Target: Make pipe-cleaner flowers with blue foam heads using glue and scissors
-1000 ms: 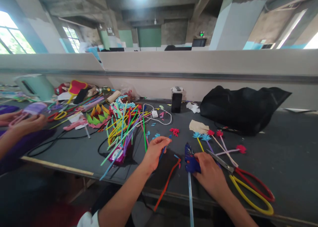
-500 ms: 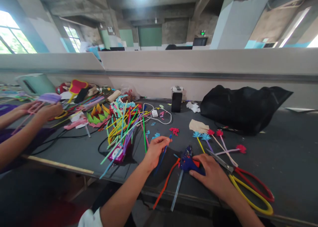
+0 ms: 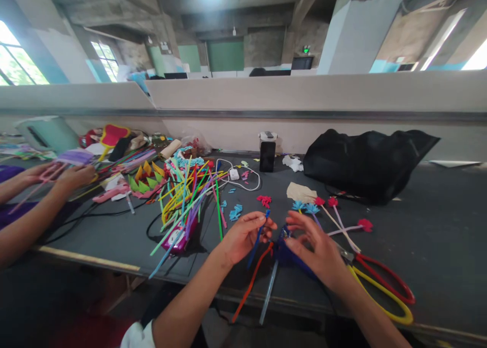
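My left hand (image 3: 243,235) pinches a blue pipe cleaner (image 3: 258,237) between thumb and fingers above the dark table (image 3: 437,236). My right hand (image 3: 317,249) hovers beside it with fingers spread, holding nothing, just above a blue glue gun (image 3: 283,251) that lies on the table with its clear glue stick (image 3: 268,292) pointing toward me. An orange pipe cleaner (image 3: 253,279) lies under my left hand. Scissors with red and yellow loop handles (image 3: 384,287) lie to the right of my right hand.
A heap of coloured pipe cleaners (image 3: 190,196) lies left of centre. Small pipe-cleaner flowers (image 3: 331,211) rest behind my right hand. A black bag (image 3: 365,163), a phone on a stand (image 3: 267,155) and a white charger cable (image 3: 236,175) sit farther back. Another person's hands (image 3: 72,175) work at the left.
My right hand laid the glue gun down on the table and let go, then lifted with fingers spread. My left hand raised the blue pipe cleaner slightly toward the right hand.
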A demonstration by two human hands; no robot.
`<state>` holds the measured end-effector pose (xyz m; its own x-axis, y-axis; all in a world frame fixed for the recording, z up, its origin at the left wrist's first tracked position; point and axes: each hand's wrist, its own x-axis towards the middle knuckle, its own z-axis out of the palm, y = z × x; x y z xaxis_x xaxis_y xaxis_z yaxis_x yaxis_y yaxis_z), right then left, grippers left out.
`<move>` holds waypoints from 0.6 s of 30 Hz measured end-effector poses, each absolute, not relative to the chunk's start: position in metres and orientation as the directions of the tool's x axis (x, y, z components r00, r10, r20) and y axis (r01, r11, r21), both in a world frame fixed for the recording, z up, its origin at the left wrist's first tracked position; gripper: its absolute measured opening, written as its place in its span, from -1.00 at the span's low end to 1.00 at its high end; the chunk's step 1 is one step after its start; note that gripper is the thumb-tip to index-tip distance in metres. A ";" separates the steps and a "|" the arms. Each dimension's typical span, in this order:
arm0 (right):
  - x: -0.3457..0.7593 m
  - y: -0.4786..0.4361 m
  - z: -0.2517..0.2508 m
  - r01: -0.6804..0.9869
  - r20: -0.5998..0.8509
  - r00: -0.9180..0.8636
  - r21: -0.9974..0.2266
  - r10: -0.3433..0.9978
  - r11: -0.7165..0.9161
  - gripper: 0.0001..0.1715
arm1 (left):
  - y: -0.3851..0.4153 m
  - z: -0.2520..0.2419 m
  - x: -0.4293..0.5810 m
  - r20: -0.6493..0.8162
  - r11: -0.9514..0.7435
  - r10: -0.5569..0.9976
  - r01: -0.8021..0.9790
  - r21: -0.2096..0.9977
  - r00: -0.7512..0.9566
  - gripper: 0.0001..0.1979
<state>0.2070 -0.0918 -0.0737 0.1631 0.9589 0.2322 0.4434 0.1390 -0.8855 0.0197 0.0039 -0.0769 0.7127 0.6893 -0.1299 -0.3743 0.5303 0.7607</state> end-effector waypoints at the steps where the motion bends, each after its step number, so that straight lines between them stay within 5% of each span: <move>1: 0.197 -0.088 -0.071 0.427 0.222 0.127 -0.892 0.967 0.149 -0.25 | 0.003 -0.076 0.020 -0.125 0.536 0.677 -0.371 0.758 0.725 -0.84; 4: 0.177 -0.077 -0.069 0.421 0.163 0.013 -0.896 0.987 0.142 -0.20 | 0.000 -0.076 0.019 -0.111 0.556 0.633 -0.350 0.754 0.766 -0.83; 9: 0.187 -0.079 -0.079 0.568 0.175 0.039 -0.814 0.984 0.122 -0.59 | -0.002 -0.074 0.017 -0.112 0.485 0.662 -0.310 0.818 0.741 -0.79; 15: 0.279 -0.120 -0.104 0.830 0.211 0.406 -0.492 0.889 -0.262 -0.63 | 0.016 -0.076 0.013 -0.075 0.117 0.903 -0.075 0.990 0.423 -0.66; 18: 0.322 -0.147 -0.125 0.906 0.203 0.356 -0.313 0.912 -0.284 -0.62 | 0.030 -0.083 0.014 -0.042 0.035 0.930 0.025 0.999 0.366 -0.66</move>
<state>0.3215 -0.1468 -0.1252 0.3561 0.9121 0.2029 0.9062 -0.2842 -0.3130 0.0141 0.0302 -0.0829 0.3655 0.9299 -0.0418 0.0245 0.0353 0.9991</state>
